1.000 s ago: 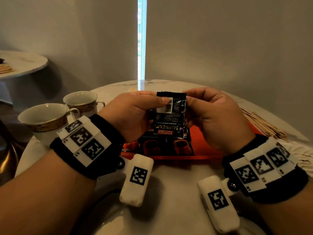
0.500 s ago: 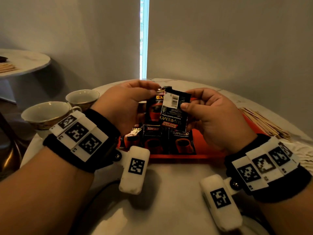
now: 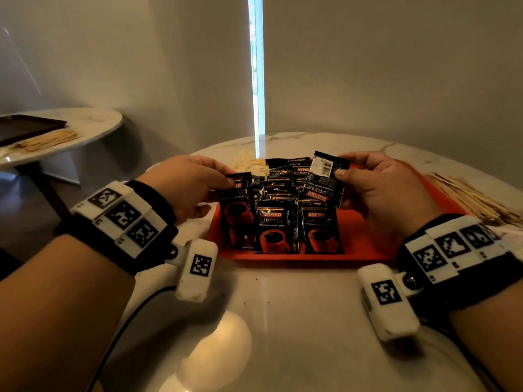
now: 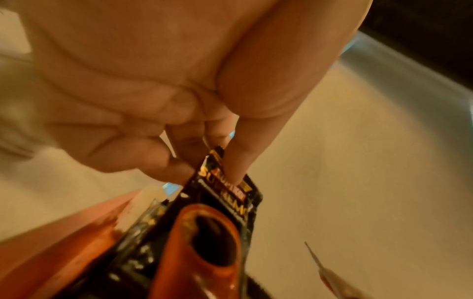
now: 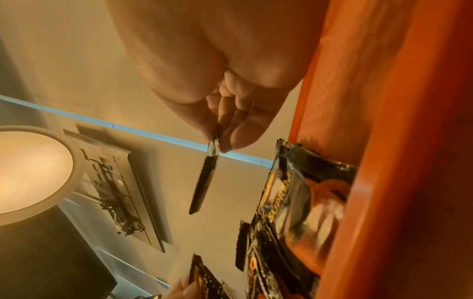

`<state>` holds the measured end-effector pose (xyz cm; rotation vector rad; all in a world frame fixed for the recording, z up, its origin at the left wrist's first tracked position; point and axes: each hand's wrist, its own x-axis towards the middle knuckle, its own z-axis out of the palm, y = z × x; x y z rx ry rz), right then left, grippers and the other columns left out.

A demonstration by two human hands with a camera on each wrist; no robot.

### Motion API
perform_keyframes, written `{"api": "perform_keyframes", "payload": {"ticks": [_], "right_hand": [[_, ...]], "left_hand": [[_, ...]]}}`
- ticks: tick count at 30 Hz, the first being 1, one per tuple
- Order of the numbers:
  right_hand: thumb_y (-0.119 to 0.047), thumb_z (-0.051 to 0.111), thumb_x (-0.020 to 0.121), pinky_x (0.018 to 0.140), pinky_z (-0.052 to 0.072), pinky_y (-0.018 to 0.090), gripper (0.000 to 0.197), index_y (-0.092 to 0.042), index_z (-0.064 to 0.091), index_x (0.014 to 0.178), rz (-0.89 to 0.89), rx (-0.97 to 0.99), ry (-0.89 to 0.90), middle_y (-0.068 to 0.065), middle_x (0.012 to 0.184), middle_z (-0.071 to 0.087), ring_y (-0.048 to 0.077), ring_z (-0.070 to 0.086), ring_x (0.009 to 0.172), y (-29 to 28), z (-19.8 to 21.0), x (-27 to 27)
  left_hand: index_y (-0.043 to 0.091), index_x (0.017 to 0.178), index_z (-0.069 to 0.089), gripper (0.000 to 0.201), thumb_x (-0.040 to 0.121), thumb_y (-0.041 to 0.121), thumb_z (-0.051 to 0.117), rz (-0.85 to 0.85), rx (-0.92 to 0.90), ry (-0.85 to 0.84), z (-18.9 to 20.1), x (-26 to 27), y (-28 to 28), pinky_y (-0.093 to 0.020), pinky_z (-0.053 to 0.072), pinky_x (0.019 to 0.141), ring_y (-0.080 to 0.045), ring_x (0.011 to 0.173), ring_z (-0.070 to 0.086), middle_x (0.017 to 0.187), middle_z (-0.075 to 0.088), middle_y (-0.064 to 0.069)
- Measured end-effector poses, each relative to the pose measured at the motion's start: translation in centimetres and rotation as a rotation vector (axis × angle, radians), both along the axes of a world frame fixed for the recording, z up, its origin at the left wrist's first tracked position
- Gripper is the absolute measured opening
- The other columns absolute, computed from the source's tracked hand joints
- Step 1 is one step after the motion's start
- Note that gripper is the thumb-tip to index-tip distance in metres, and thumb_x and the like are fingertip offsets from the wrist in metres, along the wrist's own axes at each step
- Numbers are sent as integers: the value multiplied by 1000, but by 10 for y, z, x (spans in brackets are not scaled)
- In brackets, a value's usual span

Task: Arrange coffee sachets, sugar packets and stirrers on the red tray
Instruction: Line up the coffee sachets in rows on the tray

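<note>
A red tray (image 3: 368,244) lies on the round marble table with black coffee sachets in a front row (image 3: 276,227) and a loose heap (image 3: 283,176) behind. My left hand (image 3: 184,185) pinches the top edge of one sachet (image 3: 236,213) (image 4: 217,212) at the tray's left end, its lower part down at the row. My right hand (image 3: 379,188) pinches another sachet (image 3: 325,179) (image 5: 204,182) upside down, back side showing, above the tray's right half. Wooden stirrers (image 3: 475,199) lie right of the tray. Pale packets (image 3: 246,162) sit behind the heap.
The tray's right part (image 3: 362,230) is bare red surface. A second round table (image 3: 85,125) stands at the far left with a dark tray (image 3: 25,127) and more stirrers (image 3: 48,140). A wall is close behind the table.
My hands have parted: the left one brought its sachet down to the left end of the row, the right one carried the other sachet to the right. The view has tilted downward.
</note>
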<state>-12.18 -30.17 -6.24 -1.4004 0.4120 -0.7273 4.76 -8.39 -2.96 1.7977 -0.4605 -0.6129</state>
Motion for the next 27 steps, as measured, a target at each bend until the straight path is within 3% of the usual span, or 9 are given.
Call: {"api": "perform_keyframes", "payload": {"ticks": [7,14,18,27], "right_hand": [[7,60,91,42,49,24,20,-12,63,99,30,34,15,12,93,74,17,68,60,6,-1,-1],[7,59,92,44,52,26,20,-11,64,101,36,49,30,15,95,74,20,71,65,5,-2,-1],[7,58,92,47,55,27,20,-10,63,102,46,51,30,15,94,73,19,71,64,6,-2,-2],[6,60,91,51,57,30,21,-9,64,104,43,57,38,13,93,76,23,74,71,3,-4,1]], "left_hand": [[14,87,73,14,88,1,69,42,217,-49,-6,-4,-4,-26,34,46,-13,55,46,77,64,-7],[14,93,72,15,89,0,68,65,328,-81,-7,-6,-5,-24,34,53,-15,61,46,80,60,-8],[15,87,73,17,88,-2,70,57,355,-119,-8,-5,-10,-24,34,49,-14,58,44,73,58,-6],[17,97,75,21,90,-2,67,65,401,-141,-5,-6,-12,-21,32,44,-12,54,45,69,57,-5]]}}
